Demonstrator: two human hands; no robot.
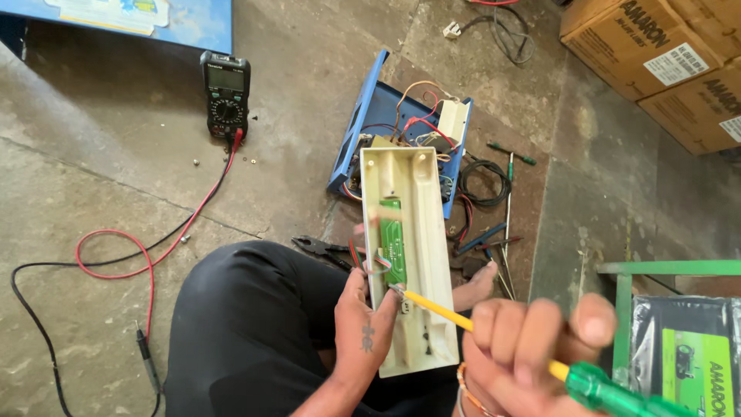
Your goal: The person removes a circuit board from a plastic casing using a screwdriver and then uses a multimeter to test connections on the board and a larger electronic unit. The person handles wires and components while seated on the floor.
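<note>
Both hands are busy: our left hand [367, 324] grips the cream cover [407, 255], our right hand [532, 340] clasps the screwdriver [540, 359]. Its tip meets the green circuit board [392, 241], which looks still fastened; the blue chassis [386, 123] beyond lies open.

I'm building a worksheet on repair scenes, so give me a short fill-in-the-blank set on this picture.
1. The right hand holds a screwdriver whose handle is ____ in colour.
2. The left hand grips the cream panel, which carries a small ____ circuit board.
3. The multimeter on the floor has one black lead and one ____ lead.
4. The open blue case lies ____ the panel, farther from the person.

Missing words: green; green; red; behind
</note>
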